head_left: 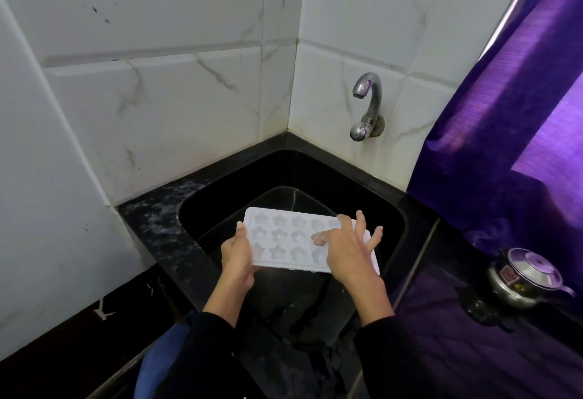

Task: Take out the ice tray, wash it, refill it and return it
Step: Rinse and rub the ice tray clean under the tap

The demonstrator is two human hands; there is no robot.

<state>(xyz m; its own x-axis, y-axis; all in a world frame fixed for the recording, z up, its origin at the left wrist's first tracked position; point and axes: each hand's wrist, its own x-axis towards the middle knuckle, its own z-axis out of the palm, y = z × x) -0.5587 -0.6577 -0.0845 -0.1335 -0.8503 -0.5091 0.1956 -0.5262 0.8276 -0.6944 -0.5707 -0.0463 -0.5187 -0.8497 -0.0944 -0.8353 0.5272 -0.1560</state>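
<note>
A white ice tray (pixel 284 238) with star-shaped cups is held level over the black sink (pixel 391 209). My left hand (pixel 238 256) grips its left short edge, thumb on top. Spread over the tray's right part lies my right hand (pixel 350 250), fingers apart, with the thumb pressed into one of the cups. The right end of the tray is hidden under that hand. A metal tap (pixel 366 105) juts from the tiled wall above the sink's far right side; no water runs from it.
White marbled wall tiles (pixel 157 99) close the corner behind the sink. The black speckled counter (pixel 157 219) at the left looks wet. A purple curtain (pixel 511 133) hangs at the right, and a steel lidded pot (pixel 523 279) stands on the counter below it.
</note>
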